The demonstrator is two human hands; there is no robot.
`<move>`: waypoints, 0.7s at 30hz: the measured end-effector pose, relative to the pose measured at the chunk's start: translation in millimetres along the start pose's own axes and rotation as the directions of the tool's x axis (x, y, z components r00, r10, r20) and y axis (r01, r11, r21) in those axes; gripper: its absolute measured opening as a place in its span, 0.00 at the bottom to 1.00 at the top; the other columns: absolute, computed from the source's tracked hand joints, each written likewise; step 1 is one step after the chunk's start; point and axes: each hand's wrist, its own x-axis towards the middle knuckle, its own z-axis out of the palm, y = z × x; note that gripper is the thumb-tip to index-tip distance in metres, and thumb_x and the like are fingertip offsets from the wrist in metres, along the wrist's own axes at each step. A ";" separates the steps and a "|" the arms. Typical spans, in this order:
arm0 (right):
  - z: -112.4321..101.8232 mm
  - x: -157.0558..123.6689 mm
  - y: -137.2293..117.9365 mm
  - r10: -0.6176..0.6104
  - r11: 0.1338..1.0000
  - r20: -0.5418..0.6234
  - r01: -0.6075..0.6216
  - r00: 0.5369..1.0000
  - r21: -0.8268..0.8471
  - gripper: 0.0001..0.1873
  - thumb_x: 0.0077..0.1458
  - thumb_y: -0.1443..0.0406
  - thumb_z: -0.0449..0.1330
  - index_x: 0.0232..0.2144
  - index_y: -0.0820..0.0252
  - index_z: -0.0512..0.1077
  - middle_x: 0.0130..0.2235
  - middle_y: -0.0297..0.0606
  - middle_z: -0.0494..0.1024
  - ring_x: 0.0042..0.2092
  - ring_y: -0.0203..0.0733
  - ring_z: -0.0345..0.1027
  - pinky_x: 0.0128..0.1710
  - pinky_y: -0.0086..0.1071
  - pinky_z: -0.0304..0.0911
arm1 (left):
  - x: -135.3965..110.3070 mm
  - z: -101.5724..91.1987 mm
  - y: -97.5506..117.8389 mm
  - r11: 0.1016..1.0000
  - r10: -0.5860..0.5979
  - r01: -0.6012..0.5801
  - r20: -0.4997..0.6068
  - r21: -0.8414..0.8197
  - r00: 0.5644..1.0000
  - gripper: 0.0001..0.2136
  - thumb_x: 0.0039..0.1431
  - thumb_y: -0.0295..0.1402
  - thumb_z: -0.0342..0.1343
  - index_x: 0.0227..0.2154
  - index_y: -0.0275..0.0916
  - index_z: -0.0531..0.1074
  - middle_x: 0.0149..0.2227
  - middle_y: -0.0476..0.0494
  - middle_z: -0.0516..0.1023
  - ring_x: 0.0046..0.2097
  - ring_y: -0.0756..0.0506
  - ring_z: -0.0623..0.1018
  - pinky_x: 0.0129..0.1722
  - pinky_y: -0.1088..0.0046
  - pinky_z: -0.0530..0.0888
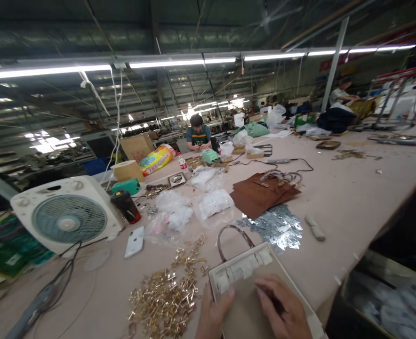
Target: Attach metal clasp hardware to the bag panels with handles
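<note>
A beige handbag piece (245, 289) with a stiff raised rim lies at the table's near edge. Its brown loop handle (233, 229) sticks out at the far end, and pale tape patches line the inside there. My left hand (215, 310) grips the piece's left rim, thumb inside and fingers mostly hidden outside. Over the right part of the panel, my right hand (282, 306) is closed with fingers curled; whatever is in them is hidden. Left of the bag is a heap of small gold metal fittings (167, 301). Thin silver metal plates (278, 226) are piled beyond it.
Brown panels (260, 195) with handles lie behind the plates. At left stand a box fan (68, 221), a dark tumbler (126, 207) and a phone (134, 242). Plastic bags (213, 205) cover the middle. A co-worker (198, 134) sits across the table. An open bin (388, 301) is at right.
</note>
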 end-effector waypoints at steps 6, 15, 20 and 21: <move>-2.0 -5.5 1.5 0.070 0.996 0.057 -0.073 0.996 0.045 0.11 0.69 0.63 0.57 0.48 0.56 0.78 0.41 0.44 0.80 0.36 0.42 0.77 0.38 0.30 0.76 | 2.7 2.8 -5.3 0.999 -0.052 0.052 0.027 -0.002 0.998 0.33 0.36 0.45 0.78 0.46 0.33 0.81 0.42 0.30 0.86 0.43 0.29 0.85 0.44 0.56 0.82; -25.1 -20.1 -22.3 0.222 0.970 -0.011 -0.222 0.975 -0.097 0.17 0.67 0.60 0.60 0.57 0.52 0.75 0.56 0.46 0.77 0.56 0.49 0.74 0.57 0.38 0.73 | -13.6 20.3 10.1 0.999 -0.031 0.031 -0.003 -0.034 1.000 0.40 0.39 0.47 0.76 0.57 0.37 0.73 0.44 0.34 0.85 0.46 0.29 0.85 0.47 0.53 0.82; -58.5 -32.2 -60.1 0.217 0.975 0.082 -0.212 0.973 -0.072 0.39 0.61 0.52 0.67 0.69 0.52 0.63 0.66 0.50 0.69 0.67 0.58 0.65 0.63 0.47 0.68 | -41.5 55.6 25.0 0.870 0.372 -0.448 0.321 0.204 0.871 0.36 0.52 0.55 0.68 0.61 0.43 0.73 0.57 0.35 0.78 0.59 0.29 0.76 0.58 0.55 0.76; -64.7 -34.8 -66.5 0.225 0.973 0.086 -0.220 0.971 -0.067 0.41 0.61 0.51 0.66 0.71 0.52 0.60 0.66 0.50 0.70 0.67 0.59 0.64 0.62 0.48 0.68 | -47.6 65.0 25.6 0.813 0.423 -0.546 0.437 0.203 0.793 0.36 0.55 0.57 0.65 0.63 0.44 0.72 0.58 0.34 0.76 0.59 0.29 0.75 0.58 0.55 0.76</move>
